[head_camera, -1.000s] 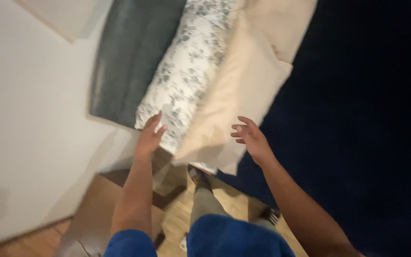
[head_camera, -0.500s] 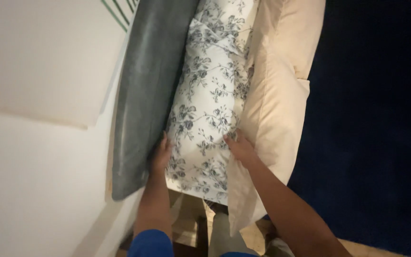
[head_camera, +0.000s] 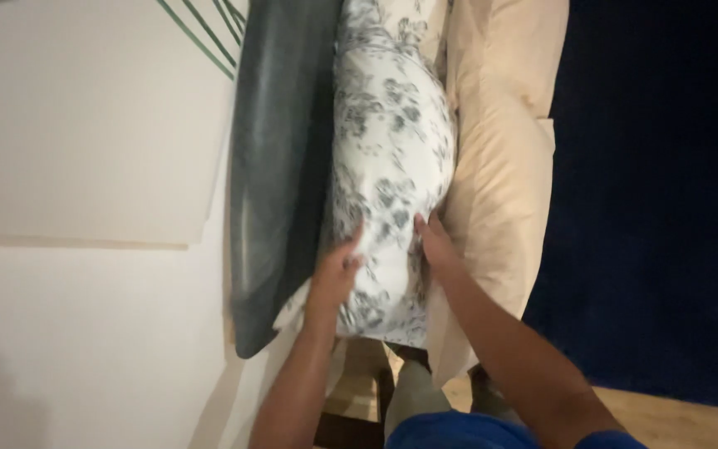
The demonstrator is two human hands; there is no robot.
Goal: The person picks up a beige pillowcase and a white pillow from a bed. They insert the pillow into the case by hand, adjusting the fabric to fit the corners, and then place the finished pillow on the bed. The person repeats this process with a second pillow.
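With fingers spread, the left hand (head_camera: 336,270) and right hand (head_camera: 432,243) press the floral pillow (head_camera: 384,158) (wedged between grey cushion (head_camera: 280,166) and cream pillow (head_camera: 500,183)), which may slip off the bed's (head_camera: 658,208) edge.

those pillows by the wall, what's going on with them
A person has both bare hands on a white pillow with a grey floral print. The left hand presses its left side, the right hand its right side, fingers spread. The pillow stands on end between a dark grey velvety cushion, which is nearest the white wall, and a plain cream pillow. To the right is a dark navy surface.
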